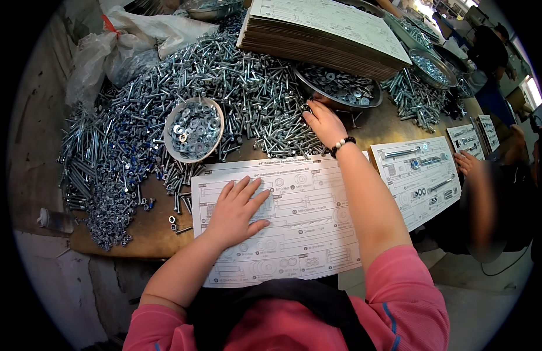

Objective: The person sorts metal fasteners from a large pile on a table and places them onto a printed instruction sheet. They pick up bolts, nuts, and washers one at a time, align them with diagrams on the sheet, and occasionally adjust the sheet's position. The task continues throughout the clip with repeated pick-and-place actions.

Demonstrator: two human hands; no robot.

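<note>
A white card [294,234] printed with outlines of hardware lies at the table's front edge, with the edge of another sheet showing just behind it. My left hand [236,213] rests flat on its left half, fingers spread, holding nothing. Farther off, my right hand [326,124], with a beaded bracelet at the wrist, reaches to the right end of a big heap of loose bolts [271,88]. Its fingers stretch toward the bolts beside a metal bowl of washers [373,100], and nothing shows in them. A round pale bowl of washers [220,131] sits in the heap, left of centre.
A tall stack of printed cards [323,44] stands at the back, overhanging the metal bowl. Nuts [110,216] pile at the left. Clear plastic bags [130,44] lie behind. At right, another person's hand [470,164] touches a card bearing hardware [420,175].
</note>
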